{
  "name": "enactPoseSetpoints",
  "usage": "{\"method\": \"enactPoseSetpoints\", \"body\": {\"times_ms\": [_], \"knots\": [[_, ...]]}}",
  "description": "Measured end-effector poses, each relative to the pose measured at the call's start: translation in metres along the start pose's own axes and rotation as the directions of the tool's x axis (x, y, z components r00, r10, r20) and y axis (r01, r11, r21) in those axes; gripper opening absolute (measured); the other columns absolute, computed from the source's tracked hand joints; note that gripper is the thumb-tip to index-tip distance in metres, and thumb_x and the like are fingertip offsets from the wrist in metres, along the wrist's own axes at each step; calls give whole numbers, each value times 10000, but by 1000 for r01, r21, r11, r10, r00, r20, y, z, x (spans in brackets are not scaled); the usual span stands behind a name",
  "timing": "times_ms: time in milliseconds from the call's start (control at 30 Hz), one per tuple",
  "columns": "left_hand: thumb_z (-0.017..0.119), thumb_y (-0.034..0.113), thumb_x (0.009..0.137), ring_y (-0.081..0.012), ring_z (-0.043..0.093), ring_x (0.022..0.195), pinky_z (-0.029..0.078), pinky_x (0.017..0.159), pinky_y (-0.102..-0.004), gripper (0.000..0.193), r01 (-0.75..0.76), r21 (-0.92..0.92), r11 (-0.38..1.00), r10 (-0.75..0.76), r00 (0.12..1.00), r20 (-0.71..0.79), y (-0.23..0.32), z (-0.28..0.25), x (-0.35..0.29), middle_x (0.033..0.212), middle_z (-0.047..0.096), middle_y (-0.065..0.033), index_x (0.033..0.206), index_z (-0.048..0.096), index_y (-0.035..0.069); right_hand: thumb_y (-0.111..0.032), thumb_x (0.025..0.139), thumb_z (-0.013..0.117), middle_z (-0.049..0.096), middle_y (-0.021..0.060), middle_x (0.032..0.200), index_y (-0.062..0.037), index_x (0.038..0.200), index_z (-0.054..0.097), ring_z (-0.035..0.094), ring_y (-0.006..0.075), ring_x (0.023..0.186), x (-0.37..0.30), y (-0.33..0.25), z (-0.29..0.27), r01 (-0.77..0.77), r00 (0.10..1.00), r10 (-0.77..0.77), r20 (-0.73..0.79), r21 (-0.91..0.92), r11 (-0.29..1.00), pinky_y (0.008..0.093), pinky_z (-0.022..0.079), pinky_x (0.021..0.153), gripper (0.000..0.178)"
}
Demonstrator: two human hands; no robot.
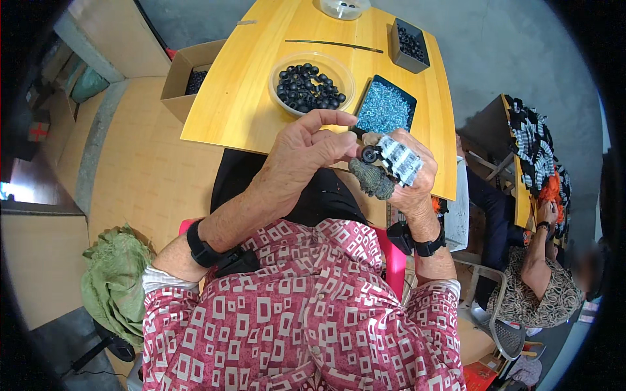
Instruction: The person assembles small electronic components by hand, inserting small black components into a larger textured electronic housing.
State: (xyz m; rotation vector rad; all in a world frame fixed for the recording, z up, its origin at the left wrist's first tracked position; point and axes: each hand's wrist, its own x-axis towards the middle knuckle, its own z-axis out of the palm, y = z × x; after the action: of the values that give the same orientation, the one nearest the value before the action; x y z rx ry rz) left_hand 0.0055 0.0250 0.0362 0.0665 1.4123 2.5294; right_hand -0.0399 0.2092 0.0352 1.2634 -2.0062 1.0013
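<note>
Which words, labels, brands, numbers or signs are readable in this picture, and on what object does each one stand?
None can be read.
Box at far left: its red marks are too small and blurred.
Black-and-white piece in the right hand: no readable text.

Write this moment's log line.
left hand: near black round part | right hand: holding striped piece | nearby: black-bead bowl, blue-bead tray

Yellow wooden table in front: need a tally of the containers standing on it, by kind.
Clear round plastic bowls: 2
Grey rectangular open box: 1
Black shallow rectangular tray: 1
Total: 4
</note>
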Motion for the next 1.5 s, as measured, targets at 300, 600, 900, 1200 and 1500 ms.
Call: {"method": "enactPoseSetpoints", "body": {"times_ms": [300,600,900,1200,1500], "knots": [[599,216,886,-67,562,859,446,814,-213,295,12,41,999,-13,1000,27,-1,0,-2,913,611,-18,1131,561,57,-102,620,770,586,93,691,15,777,628,562,218,558,1,-5,-5,-16,999,16,-46,-7,1000,300,433,477,241],[588,161,885,-81,568,893,448,830,-227,234,-31,49,998,28,997,69,0,4,-4,965,608,-27,1093,580,54,-85,610,765,585,85,683,21,794,636,577,218,566,-1,-7,-10,-26,999,24,-33,-50,998,302,444,477,249],[572,138,889,-92,575,880,451,830,-251,212,-91,99,991,80,991,112,2,6,-9,980,613,-13,1087,576,62,-87,632,775,650,98,795,13,880,648,637,231,674,-4,-14,-16,-103,995,102,-14,-40,994,299,504,575,296],[558,136,895,-88,578,852,449,821,-249,205,-88,147,985,70,990,125,1,4,-7,900,622,-18,1080,581,52,-99,635,790,647,109,810,17,874,633,628,235,677,-6,-11,-15,-216,975,221,-24,138,967,296,496,584,309],[558,143,895,-105,585,842,448,826,-257,207,-115,153,982,92,985,147,-1,4,-6,870,627,-36,1073,580,41,-93,634,792,635,103,778,21,842,626,615,231,651,-6,-11,-18,-169,985,170,-23,25,985,300,486,557,289]]}}
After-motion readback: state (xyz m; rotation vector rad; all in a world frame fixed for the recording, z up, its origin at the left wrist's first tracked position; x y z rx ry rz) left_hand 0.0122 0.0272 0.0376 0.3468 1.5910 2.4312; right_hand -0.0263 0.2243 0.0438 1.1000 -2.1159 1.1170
